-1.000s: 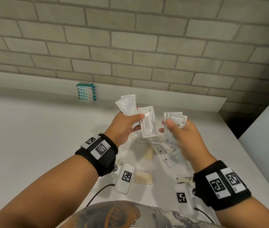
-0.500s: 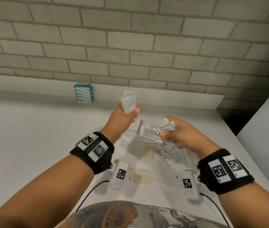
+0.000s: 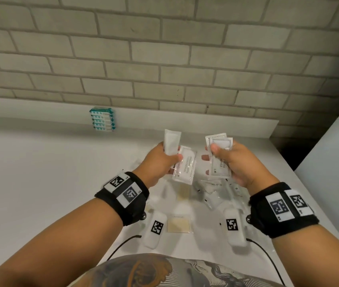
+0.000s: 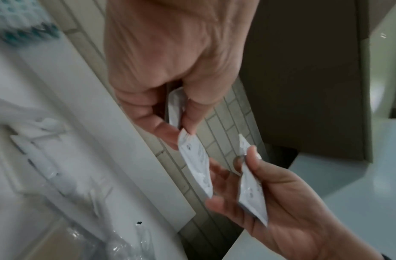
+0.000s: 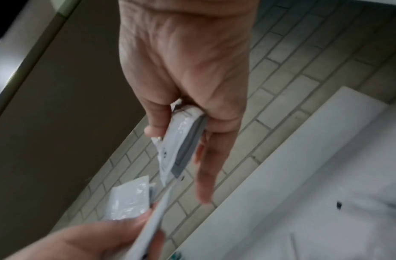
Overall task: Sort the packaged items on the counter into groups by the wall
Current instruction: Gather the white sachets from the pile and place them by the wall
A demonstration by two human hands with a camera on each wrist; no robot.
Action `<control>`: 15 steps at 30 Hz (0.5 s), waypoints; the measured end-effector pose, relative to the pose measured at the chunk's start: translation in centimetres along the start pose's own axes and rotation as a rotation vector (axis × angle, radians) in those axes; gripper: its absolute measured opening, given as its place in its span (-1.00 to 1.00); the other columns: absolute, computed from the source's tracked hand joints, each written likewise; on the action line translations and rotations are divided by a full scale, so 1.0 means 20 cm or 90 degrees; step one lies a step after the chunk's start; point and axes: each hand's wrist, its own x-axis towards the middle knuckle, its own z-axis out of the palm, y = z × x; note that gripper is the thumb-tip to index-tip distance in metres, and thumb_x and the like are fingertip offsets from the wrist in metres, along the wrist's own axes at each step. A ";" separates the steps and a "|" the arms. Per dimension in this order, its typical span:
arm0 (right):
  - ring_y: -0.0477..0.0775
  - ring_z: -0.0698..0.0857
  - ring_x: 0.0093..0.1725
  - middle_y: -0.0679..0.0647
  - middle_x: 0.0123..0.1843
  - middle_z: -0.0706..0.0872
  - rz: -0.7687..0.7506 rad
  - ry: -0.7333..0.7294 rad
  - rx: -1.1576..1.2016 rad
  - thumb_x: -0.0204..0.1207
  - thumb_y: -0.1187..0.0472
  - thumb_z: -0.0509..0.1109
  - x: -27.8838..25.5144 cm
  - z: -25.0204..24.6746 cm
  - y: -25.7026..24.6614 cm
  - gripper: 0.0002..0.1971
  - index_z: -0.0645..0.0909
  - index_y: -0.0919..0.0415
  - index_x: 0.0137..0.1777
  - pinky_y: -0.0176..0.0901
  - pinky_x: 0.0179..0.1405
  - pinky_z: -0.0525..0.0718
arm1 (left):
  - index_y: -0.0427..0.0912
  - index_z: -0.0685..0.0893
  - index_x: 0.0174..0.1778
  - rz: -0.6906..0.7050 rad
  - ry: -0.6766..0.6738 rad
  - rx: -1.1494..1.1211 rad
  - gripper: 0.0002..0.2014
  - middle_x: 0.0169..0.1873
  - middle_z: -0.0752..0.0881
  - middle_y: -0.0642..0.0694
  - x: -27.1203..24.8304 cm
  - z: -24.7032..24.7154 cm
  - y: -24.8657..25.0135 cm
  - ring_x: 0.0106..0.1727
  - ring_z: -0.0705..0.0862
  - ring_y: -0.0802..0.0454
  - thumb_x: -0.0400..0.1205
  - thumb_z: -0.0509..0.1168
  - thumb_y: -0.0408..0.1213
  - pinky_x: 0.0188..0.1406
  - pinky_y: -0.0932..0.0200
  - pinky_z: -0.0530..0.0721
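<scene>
My left hand [image 3: 164,160] is raised over the white counter [image 3: 40,172] and pinches white sachets [image 3: 185,166], one plain and upright, one printed and hanging lower [image 4: 195,163]. My right hand [image 3: 226,160] holds a small stack of printed white packets [image 3: 220,156] between thumb and fingers, seen edge-on in the right wrist view [image 5: 181,146]. The two hands are close together but apart. A stack of teal-and-white packets [image 3: 103,119] stands against the low white ledge by the brick wall. Loose clear and white packets [image 3: 212,193] lie on the counter below my hands.
Two tan square packets [image 3: 178,224] [image 3: 184,191] lie near me on the counter. White tagged devices [image 3: 155,228] [image 3: 233,226] with black cables hang under my wrists. The counter ends at the right, beside a pale panel [image 3: 330,162] and a dark gap.
Half a second ago my right hand was low among the loose packets; it has risen with its stack upright. My left hand now also holds a printed sachet.
</scene>
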 end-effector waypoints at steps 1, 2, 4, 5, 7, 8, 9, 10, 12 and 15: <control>0.13 0.83 -0.01 0.12 -0.06 0.84 0.012 -0.013 0.042 0.52 0.22 0.42 0.00 0.02 0.01 -0.76 0.63 0.24 0.16 0.26 0.03 0.78 | -0.09 0.54 0.15 0.001 0.012 -0.041 -0.78 0.15 0.72 -0.21 0.00 0.00 0.00 0.12 0.75 -0.13 0.63 0.33 -0.41 -0.17 0.09 0.76; 0.16 0.83 0.02 0.17 0.00 0.83 0.019 -0.036 0.066 0.47 0.19 0.44 0.00 0.05 0.02 -0.69 0.62 0.26 0.19 0.24 0.05 0.77 | -0.12 0.53 0.19 0.006 0.005 -0.074 -0.75 0.17 0.72 -0.21 0.01 0.01 0.00 0.12 0.76 -0.13 0.63 0.33 -0.42 -0.16 0.07 0.77; 0.27 0.79 0.11 0.28 0.15 0.79 0.021 -0.049 0.078 0.44 0.20 0.51 0.00 0.11 0.07 -0.58 0.57 0.28 0.28 0.30 0.09 0.74 | -0.16 0.54 0.27 0.010 -0.038 -0.117 -0.70 0.15 0.75 -0.19 0.00 0.02 0.01 0.10 0.78 -0.12 0.63 0.35 -0.41 -0.08 0.00 0.78; 0.32 0.78 0.13 0.31 0.19 0.76 0.020 -0.033 0.081 0.47 0.25 0.52 0.00 0.14 0.09 -0.57 0.52 0.28 0.31 0.35 0.09 0.73 | -0.17 0.55 0.30 0.010 -0.062 -0.129 -0.68 0.15 0.76 -0.17 -0.01 0.03 0.02 0.10 0.78 -0.10 0.63 0.36 -0.39 -0.04 -0.01 0.78; 0.34 0.77 0.10 0.31 0.19 0.73 0.028 0.033 0.086 0.47 0.40 0.51 0.01 0.17 0.13 -0.55 0.44 0.24 0.30 0.34 0.05 0.74 | -0.15 0.58 0.31 -0.003 -0.093 -0.158 -0.71 0.13 0.77 -0.12 -0.02 0.04 0.02 0.07 0.78 -0.06 0.66 0.32 -0.33 -0.01 0.01 0.79; 0.33 0.78 0.08 0.29 0.19 0.72 0.035 0.053 0.099 0.44 0.45 0.51 0.03 0.16 0.14 -0.49 0.40 0.21 0.32 0.31 0.05 0.75 | -0.14 0.59 0.30 -0.021 -0.098 -0.183 -0.74 0.10 0.78 -0.10 -0.02 0.04 0.03 0.04 0.79 -0.04 0.68 0.29 -0.29 -0.05 0.04 0.79; 0.32 0.78 0.07 0.27 0.19 0.73 0.041 0.056 0.119 0.41 0.48 0.52 0.03 0.16 0.14 -0.43 0.38 0.18 0.35 0.30 0.06 0.75 | -0.16 0.59 0.31 -0.050 -0.099 -0.219 -0.74 0.07 0.79 -0.11 -0.03 0.03 0.03 0.02 0.80 -0.06 0.71 0.24 -0.26 -0.11 0.05 0.81; 0.31 0.79 0.05 0.27 0.19 0.73 0.041 0.052 0.140 0.39 0.50 0.53 0.03 0.14 0.15 -0.40 0.39 0.18 0.37 0.30 0.07 0.74 | -0.19 0.57 0.33 -0.077 -0.100 -0.250 -0.73 0.07 0.79 -0.16 -0.03 0.02 0.03 0.02 0.80 -0.12 0.73 0.19 -0.25 -0.16 0.04 0.82; 0.29 0.78 -0.01 0.31 0.15 0.73 0.035 0.041 0.163 0.34 0.48 0.54 0.02 0.12 0.13 -0.46 0.49 0.24 0.31 0.32 0.09 0.73 | -0.26 0.56 0.34 -0.092 -0.104 -0.264 -0.71 0.14 0.77 -0.27 -0.04 -0.02 0.02 0.09 0.79 -0.23 0.74 0.15 -0.27 -0.20 0.03 0.81; 0.31 0.80 -0.06 0.35 0.05 0.77 0.036 -0.024 0.224 0.26 0.44 0.53 0.00 0.11 0.09 -0.52 0.60 0.32 0.22 0.23 -0.06 0.80 | -0.21 0.64 0.27 -0.067 -0.110 -0.211 -0.75 0.14 0.78 -0.23 -0.04 -0.04 0.01 0.11 0.79 -0.16 0.70 0.26 -0.27 -0.18 0.06 0.80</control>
